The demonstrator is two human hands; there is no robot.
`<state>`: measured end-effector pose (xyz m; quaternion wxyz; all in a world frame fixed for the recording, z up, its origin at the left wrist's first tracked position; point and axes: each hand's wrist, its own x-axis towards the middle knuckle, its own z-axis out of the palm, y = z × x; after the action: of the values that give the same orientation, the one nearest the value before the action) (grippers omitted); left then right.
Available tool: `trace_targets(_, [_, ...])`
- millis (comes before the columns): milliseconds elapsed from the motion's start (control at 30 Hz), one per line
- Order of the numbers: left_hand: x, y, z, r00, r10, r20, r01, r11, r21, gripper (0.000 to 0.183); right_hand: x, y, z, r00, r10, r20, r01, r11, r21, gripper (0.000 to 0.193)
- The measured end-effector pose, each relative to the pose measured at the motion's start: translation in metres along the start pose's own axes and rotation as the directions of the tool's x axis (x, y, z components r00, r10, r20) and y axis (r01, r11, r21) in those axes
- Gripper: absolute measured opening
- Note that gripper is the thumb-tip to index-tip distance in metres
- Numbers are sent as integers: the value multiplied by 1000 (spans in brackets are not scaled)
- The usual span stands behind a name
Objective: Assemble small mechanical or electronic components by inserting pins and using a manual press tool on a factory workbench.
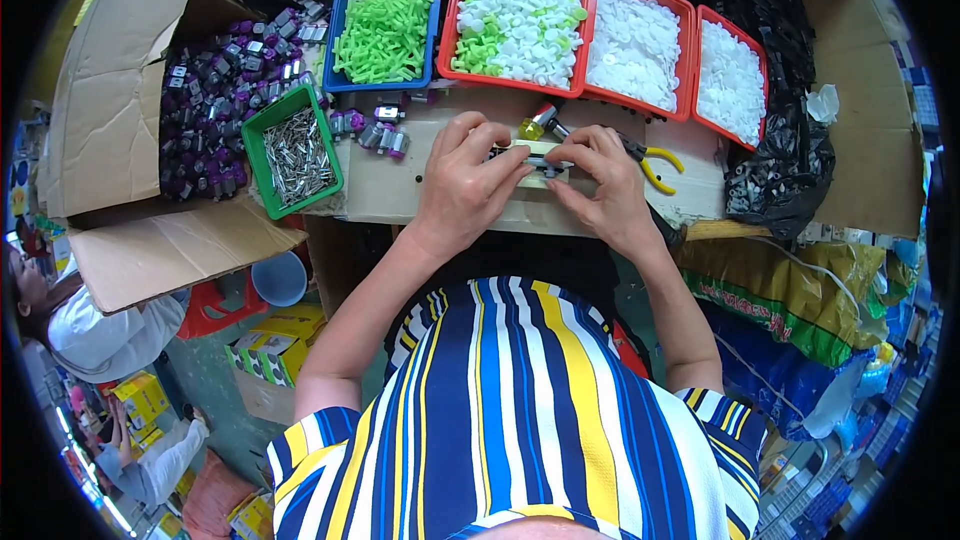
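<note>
My left hand (465,185) and my right hand (608,188) meet over the front middle of the table, fingertips nearly touching. Between them lies a small pale block-like fixture (541,149) with a slim grey metal part (547,167) on it. Left thumb and forefinger pinch at its left end; the right fingers are closed at its right end. Fingers partly cover the part, so its kind is not clear. Just behind the right hand are pliers (661,172) with yellow handles and a tool with a yellow transparent handle (533,127).
A green tray (331,145) of metal pins sits left, beside a carton (110,90) of purple-and-silver small motors (215,105). Behind stand a blue tray (328,55) of green plastic pieces and red trays (588,30) of white pieces. A black bag (780,175) lies right; people sit at far left.
</note>
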<state>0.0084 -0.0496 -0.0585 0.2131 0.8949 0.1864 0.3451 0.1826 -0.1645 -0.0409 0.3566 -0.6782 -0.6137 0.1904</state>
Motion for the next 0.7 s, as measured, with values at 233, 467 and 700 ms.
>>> trace_targets(233, [4,-2,5,999,13,34,-13,1000,-14,12,4,4,-3,993,101,60,-107,989,105,29])
trace_targets(467, [3,-2,6,999,8,42,-8,1000,-13,12,4,8,-2,986,138,95,-151,978,141,28])
trace_targets(700, [2,-5,6,999,12,48,-11,1000,-17,12,4,12,-2,985,143,94,-159,970,184,28])
